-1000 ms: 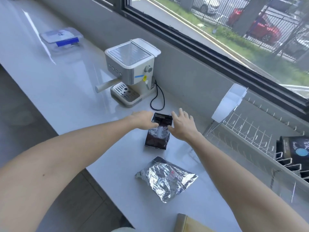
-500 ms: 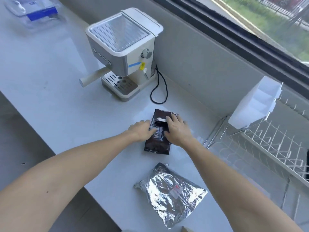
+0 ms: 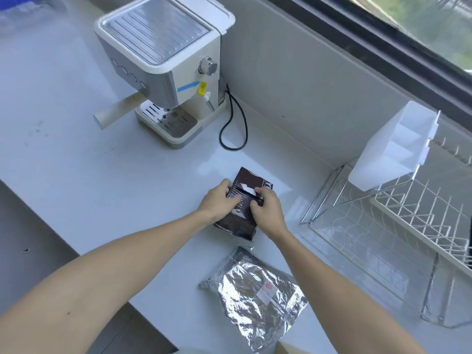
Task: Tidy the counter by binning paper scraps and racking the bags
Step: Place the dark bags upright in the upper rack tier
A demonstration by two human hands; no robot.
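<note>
Both hands were on the dark brown bag [image 3: 238, 221], which lay flat on the white counter [image 3: 76, 175], roughly mid-scene, near side of the coffee machine [image 3: 163, 70]. Left hand [image 3: 219, 201] gripped the bag's left edge, fingers curled over onto its top face. Right hand [image 3: 267, 209] gripped the right edge, fingertips curled in against the bag, just near of a small white label strip [image 3: 246, 189] stuck across its upper part. Hands sat close together, with a narrow band of bag visible between them. Far end of the bag stuck out beyond the fingers; near end showed below the wrists.

Silver foil bag [image 3: 255, 297] lay flat on the counter, nearer than the brown one and slightly right, apart from it, untouched. It carried a pale sticker with red marks; I couldn't read them.

Wire dish rack [image 3: 413, 218] stood at the right, well apart from both bags. White plastic divided holder [image 3: 393, 149] hung tilted on the rack's far-left corner.

Coffee machine stood far-left of the brown bag, with its portafilter handle [image 3: 115, 111] pointing left. Black cord [image 3: 233, 123] looped on the counter at its right side. Clear container with a blue part [image 3: 18, 6] was blurred at the far-left corner. Window [image 3: 408, 29] ran along the far-right wall.
</note>
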